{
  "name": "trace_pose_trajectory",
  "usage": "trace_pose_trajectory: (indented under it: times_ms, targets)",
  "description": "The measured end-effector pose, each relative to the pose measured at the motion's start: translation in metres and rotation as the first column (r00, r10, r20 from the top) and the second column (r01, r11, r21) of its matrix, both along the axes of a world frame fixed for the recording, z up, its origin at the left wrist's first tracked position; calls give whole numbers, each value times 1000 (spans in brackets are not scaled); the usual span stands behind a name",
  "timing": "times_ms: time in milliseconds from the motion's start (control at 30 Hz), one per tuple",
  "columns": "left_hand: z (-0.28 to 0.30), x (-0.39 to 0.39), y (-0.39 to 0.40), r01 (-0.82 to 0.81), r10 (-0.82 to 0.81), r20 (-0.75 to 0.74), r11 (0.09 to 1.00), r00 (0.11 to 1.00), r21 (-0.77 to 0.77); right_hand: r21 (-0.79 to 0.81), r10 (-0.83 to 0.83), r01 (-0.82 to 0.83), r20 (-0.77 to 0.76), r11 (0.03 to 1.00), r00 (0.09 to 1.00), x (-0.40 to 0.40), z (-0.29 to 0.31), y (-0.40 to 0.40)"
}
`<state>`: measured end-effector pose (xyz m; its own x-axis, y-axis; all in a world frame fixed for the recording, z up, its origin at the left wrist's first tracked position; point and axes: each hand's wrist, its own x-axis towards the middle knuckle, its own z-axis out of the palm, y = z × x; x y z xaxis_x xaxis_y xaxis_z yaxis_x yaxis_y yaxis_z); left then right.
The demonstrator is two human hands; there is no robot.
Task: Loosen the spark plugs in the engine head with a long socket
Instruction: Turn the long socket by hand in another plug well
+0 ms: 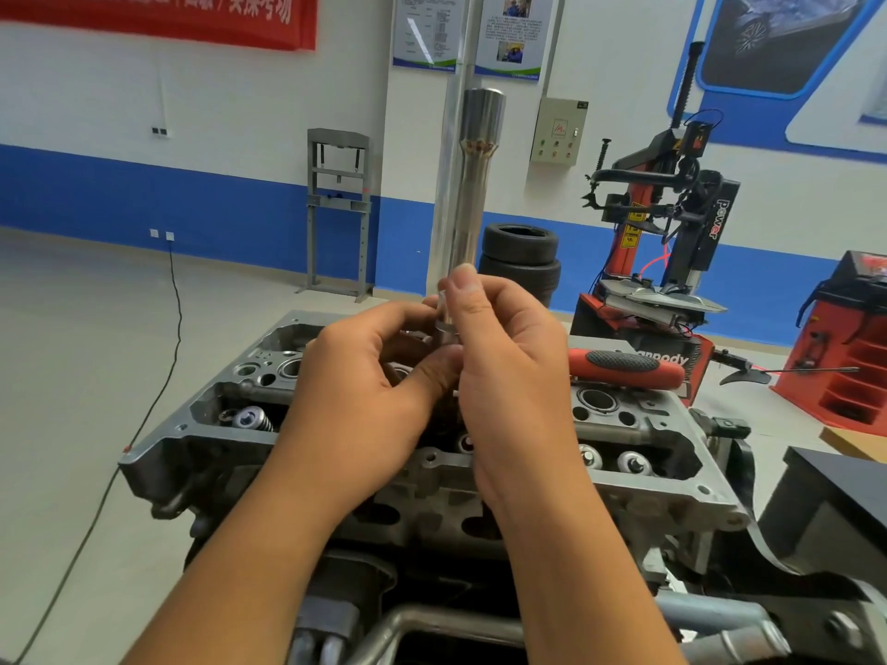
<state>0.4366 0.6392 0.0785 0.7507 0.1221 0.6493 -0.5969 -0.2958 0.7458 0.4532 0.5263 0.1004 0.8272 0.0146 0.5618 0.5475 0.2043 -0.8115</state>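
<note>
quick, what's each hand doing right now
Left hand: fingers curled round the lower end of the long socket.
Right hand: pinches the same socket, held upright.

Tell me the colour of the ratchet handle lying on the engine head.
Red with a black grip insert; the ratchet handle shows only in the head view.

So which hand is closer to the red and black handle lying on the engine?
The right hand. It sits just beside the red and black handle, nearly touching its near end. The left hand is farther away, on the other side of the right hand.
</note>
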Motion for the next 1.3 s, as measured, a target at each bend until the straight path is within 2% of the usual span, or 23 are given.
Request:
trace_pose_trajectory:
  times_ms: [133,300,433,600,800,900,1067,1200,1300]
  targets:
    - [-1,0,0,-46,45,22,999,999,5,18,-15,15,-9,1000,1000,0,-2,-2]
    - [3,0,1,118,-118,-10,991,993,55,1,-35,35,40,999,999,1,-1,-2]
    - [3,1,0,49,-49,-1,999,999,21,-10,3,-3,4,1000,1000,0,1,-1]
    - [3,0,-2,-85,86,28,996,996,-22,67,28,-26,-40,997,999,0,2,-2]
    - [7,2,3,140,-140,-36,990,990,-4,20,40,-39,-50,999,998,1,4,-3]
    - [6,4,6,118,-119,-20,991,993,-58,-1,55,-55,-60,998,997,-1,4,-3]
    - [5,1,3,70,-69,15,996,997,-49,86,94,-87,-79,992,992,-3,5,-6]
    - [8,-1,7,213,-212,-58,977,976,15,26,69,-67,-89,997,994,-4,7,-6]
    - [10,-1,7,204,-203,-102,979,974,5,19,66,-64,-97,998,993,-5,7,-5]
